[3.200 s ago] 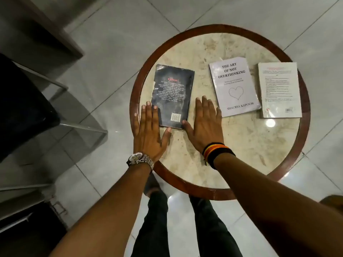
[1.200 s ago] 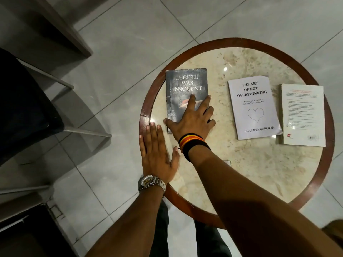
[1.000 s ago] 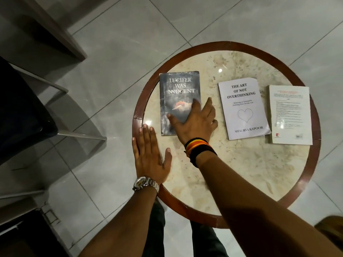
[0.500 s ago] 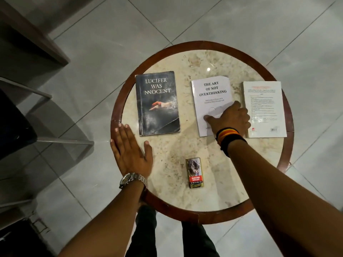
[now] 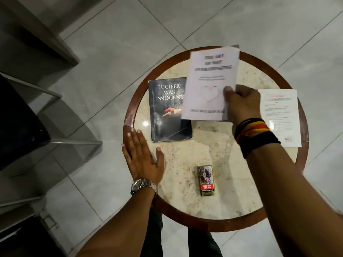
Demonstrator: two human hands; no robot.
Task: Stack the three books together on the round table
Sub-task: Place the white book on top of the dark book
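Observation:
A dark book titled "Lucifer Was Innocent" (image 5: 168, 115) lies face up on the left of the round table (image 5: 213, 149). My right hand (image 5: 241, 104) grips a white book with a heart on its cover (image 5: 209, 84), lifted off the table and overlapping the dark book's right edge. A second white book (image 5: 280, 115) lies back cover up at the table's right. My left hand (image 5: 142, 160) rests flat on the table's left rim, fingers spread, holding nothing.
A small cigarette pack (image 5: 206, 180) lies near the table's front middle. The table has a brown wooden rim (image 5: 128, 115). A dark chair with a metal frame (image 5: 27, 127) stands to the left on the tiled floor. My legs show below the table.
My right hand has closed on the white heart book and lifted it off the table, moving it left toward the dark book. My left hand has stayed on the rim.

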